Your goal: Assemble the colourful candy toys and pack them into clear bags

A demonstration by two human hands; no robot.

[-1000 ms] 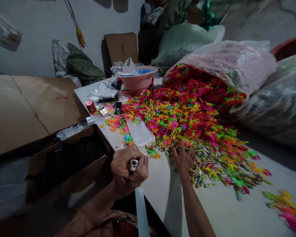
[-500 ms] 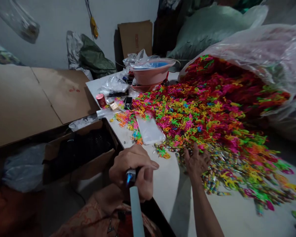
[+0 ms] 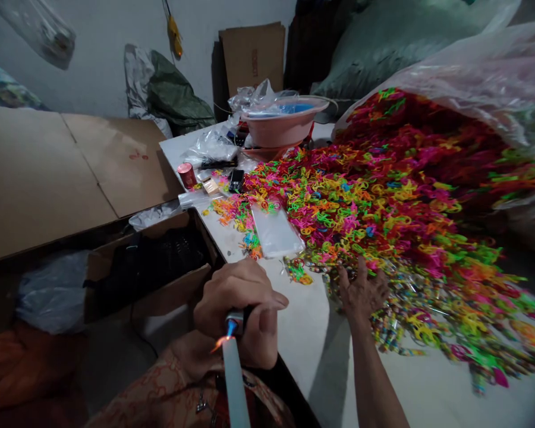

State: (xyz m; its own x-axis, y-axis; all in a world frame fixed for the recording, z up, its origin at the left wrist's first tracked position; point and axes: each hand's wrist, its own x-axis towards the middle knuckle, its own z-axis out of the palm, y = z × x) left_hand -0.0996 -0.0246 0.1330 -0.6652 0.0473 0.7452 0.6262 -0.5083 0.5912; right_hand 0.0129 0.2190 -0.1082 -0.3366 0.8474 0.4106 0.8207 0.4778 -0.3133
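Note:
My left hand is closed round a lighter, whose nozzle points toward me with a blue flame. A pale cigarette reaches up from the bottom edge, its tip at the flame and glowing orange. What holds its near end is out of view. My right hand lies with fingers spread at the near edge of a heap of bright plastic pieces. Under and beside that hand are many small patterned tubes in shiny wrapping. Nothing shows gripped in it.
On the white table lie clear plastic bags, a phone and a red tin. A pink basin stands behind. A large clear sack spills pieces at right. Left are a carton and cardboard.
The cigarette's tip has moved left to the flame and now glows orange. The whole view has shifted a little. My right hand still rests by the heap.

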